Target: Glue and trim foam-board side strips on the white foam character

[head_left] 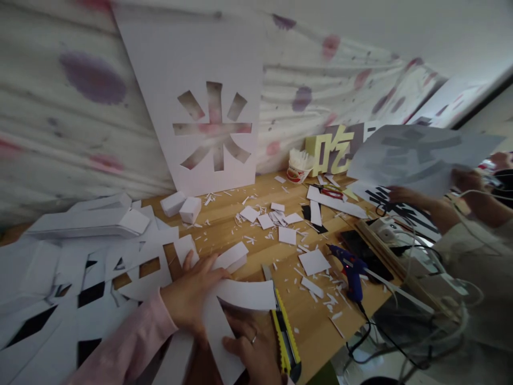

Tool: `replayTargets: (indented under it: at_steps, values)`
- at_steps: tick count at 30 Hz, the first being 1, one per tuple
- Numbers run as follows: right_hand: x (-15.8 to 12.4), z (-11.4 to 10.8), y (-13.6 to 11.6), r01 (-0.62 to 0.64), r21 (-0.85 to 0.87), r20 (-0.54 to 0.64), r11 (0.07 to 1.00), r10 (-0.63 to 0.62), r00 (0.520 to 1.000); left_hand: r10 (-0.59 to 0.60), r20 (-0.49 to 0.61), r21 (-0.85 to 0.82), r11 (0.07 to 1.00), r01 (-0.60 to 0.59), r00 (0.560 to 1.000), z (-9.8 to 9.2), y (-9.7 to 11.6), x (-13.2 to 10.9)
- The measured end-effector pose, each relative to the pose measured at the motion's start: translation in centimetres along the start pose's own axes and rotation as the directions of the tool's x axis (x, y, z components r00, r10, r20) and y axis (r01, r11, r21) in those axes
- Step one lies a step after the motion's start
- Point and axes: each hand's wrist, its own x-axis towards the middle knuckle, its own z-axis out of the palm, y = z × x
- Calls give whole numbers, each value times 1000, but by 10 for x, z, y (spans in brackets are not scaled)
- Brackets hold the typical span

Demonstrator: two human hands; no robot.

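In the lower middle, a white cut board piece (pixel 214 323) with a curved strip at its top stands between my two hands. My left hand (pixel 190 297), in a pink sleeve, bears on its left side with thumb and index finger around it; the other fingers spread toward small white blocks. My right hand (pixel 254 347), with a ring on one finger, pinches the piece from the right, thumb on its face and fingers partly hidden behind. A white block (pixel 232 258) lies just beyond my left fingertips. Right of my hands rests a yellow-and-black utility knife (pixel 285 334), its blade out.
A blue glue gun (pixel 349 270) with a cord lies at the right table edge. White scraps (pixel 315 262) litter the wood. A board with a cut-out character (pixel 160 107) leans on the curtain. Cut sheets (pixel 132 321) pile up left. Another person's hands (pixel 417 198) hold a sheet (pixel 401 155).
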Motion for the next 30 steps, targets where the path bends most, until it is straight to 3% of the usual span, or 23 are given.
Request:
replayTargets:
  at_steps: [3, 7, 12, 27, 29, 30]
  values:
    - [6, -3, -7, 19, -16, -33, 1000, -20, 999, 11, -27, 8, 1000, -11, 1000, 3, -3, -1]
    - [17, -19, -28, -66, 66, 23, 996, 64, 998, 11, -67, 11, 1000, -11, 998, -1, -1, -4]
    - [30, -34, -41, -81, 127, 21, 989, 79, 997, 19, -11, 38, 999, -18, 1000, -11, 3, -6]
    - [33, -36, -47, -91, 139, -25, 986, 95, 995, -46, 122, 67, 997, 38, 991, -23, 10, 0]
    - [33, -36, -48, -97, 131, -23, 987, 101, 995, -46, 87, 19, 999, 44, 995, -36, 16, -7]
    - [33, -36, -48, -99, 125, -21, 987, 103, 994, -34, 6, -29, 999, 35, 999, -43, 22, -16]
